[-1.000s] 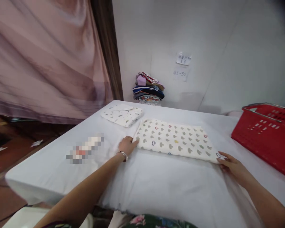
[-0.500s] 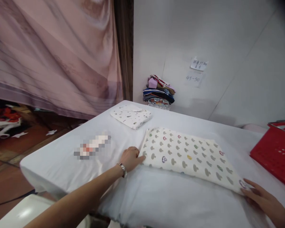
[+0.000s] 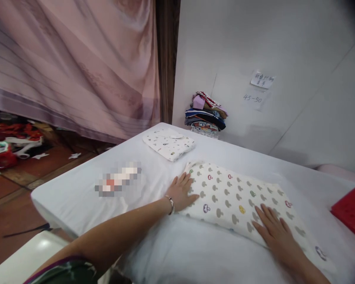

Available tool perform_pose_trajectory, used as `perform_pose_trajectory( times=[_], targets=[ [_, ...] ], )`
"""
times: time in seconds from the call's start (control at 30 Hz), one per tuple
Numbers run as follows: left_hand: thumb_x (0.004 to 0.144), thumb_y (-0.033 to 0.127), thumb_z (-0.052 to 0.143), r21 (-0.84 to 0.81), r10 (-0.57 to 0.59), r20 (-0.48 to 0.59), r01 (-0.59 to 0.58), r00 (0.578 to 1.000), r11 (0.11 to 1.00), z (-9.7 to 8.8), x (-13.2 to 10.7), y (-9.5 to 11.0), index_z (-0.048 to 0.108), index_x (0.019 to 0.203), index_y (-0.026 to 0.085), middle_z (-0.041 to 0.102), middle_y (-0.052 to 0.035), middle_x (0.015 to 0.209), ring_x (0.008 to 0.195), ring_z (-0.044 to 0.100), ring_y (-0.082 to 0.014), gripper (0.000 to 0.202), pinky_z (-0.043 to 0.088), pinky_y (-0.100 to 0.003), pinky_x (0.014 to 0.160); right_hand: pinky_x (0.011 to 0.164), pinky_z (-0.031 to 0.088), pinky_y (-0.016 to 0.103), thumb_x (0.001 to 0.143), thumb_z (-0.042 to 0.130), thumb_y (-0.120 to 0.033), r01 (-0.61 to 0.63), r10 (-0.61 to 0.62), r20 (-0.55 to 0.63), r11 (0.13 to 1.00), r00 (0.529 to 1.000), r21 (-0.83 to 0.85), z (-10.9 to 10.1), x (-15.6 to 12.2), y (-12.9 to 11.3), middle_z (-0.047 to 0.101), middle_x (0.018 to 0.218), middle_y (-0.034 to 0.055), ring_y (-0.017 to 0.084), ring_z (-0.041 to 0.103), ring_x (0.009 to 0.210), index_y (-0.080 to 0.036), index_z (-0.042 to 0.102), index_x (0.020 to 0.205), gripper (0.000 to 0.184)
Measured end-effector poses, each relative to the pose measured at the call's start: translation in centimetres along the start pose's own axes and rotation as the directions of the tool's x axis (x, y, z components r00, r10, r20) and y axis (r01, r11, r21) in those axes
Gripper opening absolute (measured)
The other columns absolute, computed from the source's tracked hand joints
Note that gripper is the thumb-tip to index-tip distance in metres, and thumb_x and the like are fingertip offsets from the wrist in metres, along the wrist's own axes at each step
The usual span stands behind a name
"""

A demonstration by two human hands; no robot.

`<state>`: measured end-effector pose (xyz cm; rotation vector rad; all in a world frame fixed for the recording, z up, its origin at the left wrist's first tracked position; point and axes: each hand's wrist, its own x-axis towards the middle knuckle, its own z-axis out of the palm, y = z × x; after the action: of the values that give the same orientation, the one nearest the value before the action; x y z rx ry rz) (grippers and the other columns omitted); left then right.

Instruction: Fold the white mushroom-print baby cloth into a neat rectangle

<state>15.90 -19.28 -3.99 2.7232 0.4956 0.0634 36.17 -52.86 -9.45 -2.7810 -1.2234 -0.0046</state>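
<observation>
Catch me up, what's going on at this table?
A person has both bare hands on a mushroom-print cloth lying on the white table. The left hand rests spread at its left end, and the right hand lies palm down, fingers spread, toward the right. Another printed white cloth lies farther back, untouched, and a stack of fabrics sits beyond the table, by the wall.

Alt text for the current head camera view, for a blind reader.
A person's left hand and right hand rest palm-down on a cream mushroom-print cloth on a white table. Another folded printed cloth lies farther back; stacked fabrics stand beyond.
</observation>
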Motion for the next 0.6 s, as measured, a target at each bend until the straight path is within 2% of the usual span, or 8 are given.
perform_pose_trajectory(
  times=[0.07, 0.17, 0.27, 0.33, 0.4, 0.47, 0.53, 0.6],
  targets=[
    [0.078, 0.069, 0.026, -0.011, -0.023, 0.033, 0.024, 0.999, 1.0, 0.0, 0.1, -0.4, 0.029, 0.138, 0.021, 0.012, -0.0056, 0.15, 0.137, 0.002, -0.0253, 0.077, 0.007, -0.049, 0.11, 0.106, 0.02, 0.052, 0.082, 0.029, -0.056, -0.048, 0.047, 0.052, 0.999, 0.998, 0.008, -0.1, -0.1, 0.4, 0.021, 0.147, 0.0001, 0.026, 0.015, 0.135, -0.031, 0.032, 0.138, 0.061],
    [0.076, 0.072, 0.025, -0.021, -0.05, 0.048, 0.051, 0.998, 0.998, 0.0, 1.5, -0.2, 0.033, 0.136, 0.022, 0.018, -0.008, 0.148, 0.137, 0.005, -0.0275, 0.079, 0.007, -0.053, 0.108, 0.106, 0.023, 0.051, 0.083, 0.026, -0.057, -0.099, 0.089, 0.149, 0.994, 0.985, 0.057, -2.4, 1.0, -0.5, 0.022, 0.146, -0.0001, 0.026, 0.016, 0.135, -0.032, 0.033, 0.137, 0.06],
    [0.076, 0.073, 0.026, 0.004, 0.011, -0.022, -0.011, 1.0, 1.0, -0.4, 4.3, 0.9, 0.032, 0.136, 0.024, 0.019, -0.006, 0.148, 0.137, 0.006, -0.0272, 0.078, 0.003, -0.052, 0.109, 0.106, 0.022, 0.051, 0.086, 0.024, -0.054, -0.075, 0.069, 0.076, 0.994, 0.995, 0.082, -4.8, 3.7, -1.9, 0.019, 0.148, 0.001, 0.025, 0.014, 0.135, -0.031, 0.029, 0.139, 0.058],
    [0.076, 0.071, 0.027, 0.03, 0.064, -0.063, -0.063, 0.996, 0.998, -1.0, 6.3, 1.5, 0.031, 0.137, 0.024, 0.017, -0.0043, 0.149, 0.137, 0.004, -0.0263, 0.076, 0.0, -0.05, 0.11, 0.106, 0.019, 0.053, 0.087, 0.023, -0.052, -0.059, 0.059, -0.004, 0.997, 0.998, 0.055, -5.4, 5.8, -2.1, 0.015, 0.149, 0.0022, 0.026, 0.011, 0.136, -0.029, 0.027, 0.14, 0.058],
    [0.077, 0.069, 0.028, 0.048, 0.053, -0.049, -0.051, 0.997, 0.998, -1.6, 7.9, 1.6, 0.032, 0.137, 0.022, 0.016, -0.0046, 0.149, 0.137, 0.002, -0.0275, 0.076, -0.001, -0.049, 0.109, 0.105, 0.017, 0.055, 0.087, 0.025, -0.05, -0.079, 0.079, -0.037, 0.997, 0.996, 0.001, -5.0, 7.7, -1.4, 0.017, 0.149, 0.0055, 0.027, 0.011, 0.136, -0.024, 0.03, 0.139, 0.058],
    [0.077, 0.068, 0.028, 0.06, -0.023, 0.008, 0.023, 1.0, 0.998, -2.0, 8.8, 1.1, 0.03, 0.138, 0.019, 0.015, -0.006, 0.149, 0.137, 0.003, -0.0297, 0.078, 0.001, -0.051, 0.109, 0.104, 0.018, 0.057, 0.087, 0.027, -0.049, -0.129, 0.128, -0.031, 0.991, 0.991, -0.038, -4.1, 8.8, -0.2, 0.022, 0.147, 0.0078, 0.029, 0.014, 0.135, -0.021, 0.033, 0.137, 0.058],
    [0.077, 0.067, 0.027, 0.062, -0.084, 0.057, 0.081, 0.995, 0.995, -2.3, 9.0, 0.4, 0.028, 0.139, 0.017, 0.011, -0.0067, 0.149, 0.137, 0.004, -0.0308, 0.08, 0.004, -0.052, 0.108, 0.103, 0.018, 0.057, 0.087, 0.028, -0.049, -0.177, 0.176, -0.014, 0.983, 0.984, -0.046, -3.1, 9.2, 1.0, 0.024, 0.146, 0.0072, 0.029, 0.017, 0.135, -0.022, 0.035, 0.136, 0.057],
    [0.078, 0.067, 0.026, 0.048, -0.106, 0.063, 0.103, 0.992, 0.994, -2.4, 8.8, 0.0, 0.029, 0.139, 0.017, 0.01, -0.0063, 0.15, 0.137, 0.005, -0.0303, 0.079, 0.007, -0.051, 0.108, 0.104, 0.018, 0.056, 0.087, 0.028, -0.049, -0.204, 0.204, 0.001, 0.979, 0.979, -0.026, -2.7, 9.2, 1.7, 0.024, 0.146, 0.0051, 0.028, 0.017, 0.135, -0.024, 0.035, 0.136, 0.056]
  ],
)
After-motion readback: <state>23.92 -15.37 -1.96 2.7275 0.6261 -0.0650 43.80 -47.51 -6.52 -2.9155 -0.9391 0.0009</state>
